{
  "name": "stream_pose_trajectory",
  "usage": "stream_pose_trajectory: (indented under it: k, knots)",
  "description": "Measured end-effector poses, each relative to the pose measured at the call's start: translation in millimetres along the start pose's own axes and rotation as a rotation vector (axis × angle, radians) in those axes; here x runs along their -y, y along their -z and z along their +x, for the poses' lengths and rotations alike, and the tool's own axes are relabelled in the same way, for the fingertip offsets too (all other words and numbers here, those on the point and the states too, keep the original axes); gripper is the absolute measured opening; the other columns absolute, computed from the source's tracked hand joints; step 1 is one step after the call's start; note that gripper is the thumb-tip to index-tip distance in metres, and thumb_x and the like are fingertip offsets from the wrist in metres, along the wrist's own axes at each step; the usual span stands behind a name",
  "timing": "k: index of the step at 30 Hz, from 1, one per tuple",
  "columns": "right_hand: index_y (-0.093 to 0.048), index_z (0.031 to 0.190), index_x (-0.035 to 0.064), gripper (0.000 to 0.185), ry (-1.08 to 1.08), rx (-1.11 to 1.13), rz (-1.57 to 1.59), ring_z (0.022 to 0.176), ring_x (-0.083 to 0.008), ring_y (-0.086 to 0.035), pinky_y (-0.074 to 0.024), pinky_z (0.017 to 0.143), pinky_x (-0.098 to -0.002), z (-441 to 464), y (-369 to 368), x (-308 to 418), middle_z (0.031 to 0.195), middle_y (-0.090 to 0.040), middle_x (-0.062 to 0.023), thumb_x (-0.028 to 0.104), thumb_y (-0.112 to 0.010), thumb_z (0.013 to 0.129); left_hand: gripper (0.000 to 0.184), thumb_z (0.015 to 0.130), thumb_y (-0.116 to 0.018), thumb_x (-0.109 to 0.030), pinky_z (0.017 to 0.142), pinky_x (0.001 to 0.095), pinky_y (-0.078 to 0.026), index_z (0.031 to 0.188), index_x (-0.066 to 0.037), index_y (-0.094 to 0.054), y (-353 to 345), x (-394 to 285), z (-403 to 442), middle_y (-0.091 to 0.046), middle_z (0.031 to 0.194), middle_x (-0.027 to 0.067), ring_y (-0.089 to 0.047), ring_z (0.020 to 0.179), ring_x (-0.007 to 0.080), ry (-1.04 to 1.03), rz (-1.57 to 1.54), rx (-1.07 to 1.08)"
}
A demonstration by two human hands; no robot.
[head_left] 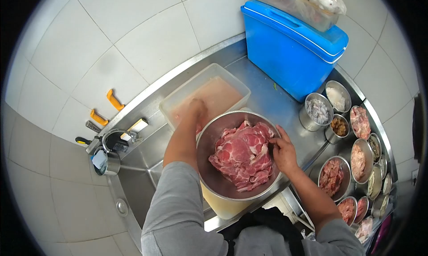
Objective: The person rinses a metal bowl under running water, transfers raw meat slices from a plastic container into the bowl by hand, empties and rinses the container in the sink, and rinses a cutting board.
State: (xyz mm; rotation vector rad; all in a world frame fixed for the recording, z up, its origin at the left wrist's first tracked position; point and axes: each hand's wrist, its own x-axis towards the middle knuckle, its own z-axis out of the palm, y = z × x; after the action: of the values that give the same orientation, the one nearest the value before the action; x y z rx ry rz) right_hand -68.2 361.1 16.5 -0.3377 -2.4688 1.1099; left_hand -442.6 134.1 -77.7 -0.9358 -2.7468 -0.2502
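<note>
A large steel bowl (207, 184) full of sliced raw meat (243, 153) stands in front of me, on a pale board (223, 207). At its right rim is my right hand (284, 151), with the thumb and fingers closed on the rim. Behind the bowl on the left lies a translucent plastic tub (214, 68) of cloudy pinkish liquid. My left hand (198, 108) reaches down into that tub; its fingers are under the liquid and hidden, so what they hold cannot be seen.
A blue cooler (285, 51) stands at the back, a clear container (307, 10) on top. Several steel bowls of meat and other food (334, 178) line the right side. At left are the sink (138, 184), a tap, a steel pot (107, 163) and orange-handled knives (115, 100).
</note>
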Motion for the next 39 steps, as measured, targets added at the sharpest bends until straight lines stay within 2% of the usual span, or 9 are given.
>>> stream_pose_trajectory:
  k: [2, 4, 7, 11, 27, 29, 32, 35, 39]
  knots:
    - [-0.067, 0.098, 0.0008, 0.026, 0.009, 0.001, -0.018, 0.121, -0.0328, -0.055, -0.0469, 0.092, -0.0330, -2.1, 3.2, 2.4, 0.145, -0.044, -0.0174, -0.010, -0.054, 0.078, 0.034, 0.068, -0.072, -0.015, 0.077, 0.0410, -0.054, 0.101, -0.006, -0.072, 5.4, 2.3, -18.7, -0.071, 0.085, 0.0177, -0.067, 0.084, 0.0350, 0.046, 0.106, 0.120]
    - [-0.067, 0.098, 0.0010, 0.026, 0.010, 0.003, -0.016, 0.121, -0.0327, -0.055, -0.0467, 0.093, -0.0326, -2.4, 3.6, 0.1, 0.145, -0.044, -0.0176, -0.010, -0.054, 0.078, 0.044, 0.070, -0.074, -0.018, 0.062, 0.0415, -0.053, 0.113, -0.010, -0.069, 32.0, 2.0, -27.1, -0.071, 0.093, 0.0106, -0.065, 0.074, 0.0239, 0.091, 0.003, 0.870]
    - [-0.067, 0.098, 0.0021, 0.024, -0.042, 0.003, 0.026, 0.121, -0.0333, -0.055, -0.0462, 0.095, -0.0339, -2.4, -0.5, -1.5, 0.144, -0.044, -0.0171, -0.007, -0.055, 0.079, 0.048, 0.069, -0.074, -0.018, 0.057, 0.0401, -0.052, 0.116, -0.013, -0.068, 48.1, -2.6, -64.7, -0.069, 0.085, 0.0089, -0.063, 0.068, 0.0219, 0.267, -0.514, 0.986]
    - [-0.068, 0.097, 0.0034, 0.022, -0.062, 0.036, -0.002, 0.121, -0.0338, -0.054, -0.0456, 0.098, -0.0359, -0.1, 3.0, 0.7, 0.143, -0.045, -0.0163, -0.004, -0.056, 0.081, 0.049, 0.070, -0.074, -0.019, 0.054, 0.0339, -0.049, 0.118, -0.014, -0.068, 90.6, -9.2, -63.4, -0.066, 0.075, 0.0026, -0.057, 0.061, 0.0147, 0.081, -0.279, 1.176]
    - [-0.068, 0.097, 0.0033, 0.021, -0.003, 0.008, -0.012, 0.121, -0.0336, -0.054, -0.0445, 0.099, -0.0358, -0.9, 1.5, -6.0, 0.144, -0.043, -0.0169, -0.003, -0.056, 0.080, 0.026, 0.068, -0.072, -0.005, 0.062, 0.0323, -0.051, 0.094, -0.007, -0.073, 132.4, 4.2, -82.3, -0.070, 0.082, 0.0034, -0.060, 0.069, 0.0135, -0.082, -0.294, 0.814]
    - [-0.067, 0.097, 0.0010, 0.022, -0.033, 0.041, 0.030, 0.125, -0.0343, -0.051, -0.0429, 0.100, -0.0350, -0.3, 2.7, -3.9, 0.144, -0.043, -0.0199, -0.006, -0.057, 0.079, 0.029, 0.074, -0.066, 0.000, 0.066, 0.0308, -0.052, 0.102, -0.007, -0.071, 188.7, -13.9, -89.5, -0.070, 0.089, 0.0037, -0.061, 0.072, 0.0133, 0.222, -0.853, 0.639]
    - [-0.068, 0.097, 0.0023, 0.021, -0.103, 0.060, 0.091, 0.124, -0.0348, -0.051, -0.0429, 0.101, -0.0357, 0.3, 5.3, 5.0, 0.144, -0.043, -0.0178, -0.003, -0.056, 0.081, 0.032, 0.079, -0.063, 0.001, 0.072, 0.0300, -0.053, 0.110, -0.005, -0.068, 214.5, -43.7, -104.5, -0.069, 0.094, 0.0031, -0.062, 0.076, 0.0131, -0.071, -1.141, 0.639]
    - [-0.068, 0.097, 0.0023, 0.021, -0.020, 0.040, -0.045, 0.123, -0.0343, -0.052, -0.0440, 0.100, -0.0352, 0.8, 3.6, 0.3, 0.144, -0.044, -0.0182, -0.003, -0.057, 0.080, 0.031, 0.081, -0.061, 0.000, 0.079, 0.0272, -0.052, 0.112, -0.002, -0.068, 223.6, -46.9, -91.3, -0.068, 0.098, 0.0014, -0.063, 0.083, 0.0114, 0.024, -1.190, 0.756]
    - [-0.068, 0.097, 0.0025, 0.021, -0.027, 0.014, -0.053, 0.123, -0.0349, -0.052, -0.0449, 0.099, -0.0352, -2.0, 1.0, -0.8, 0.143, -0.044, -0.0190, -0.003, -0.057, 0.080, 0.030, 0.077, -0.063, -0.003, 0.082, 0.0346, -0.051, 0.105, -0.001, -0.070, 80.9, 39.6, -20.5, -0.068, 0.109, 0.0193, -0.067, 0.097, 0.0277, 0.219, -0.340, 0.214]
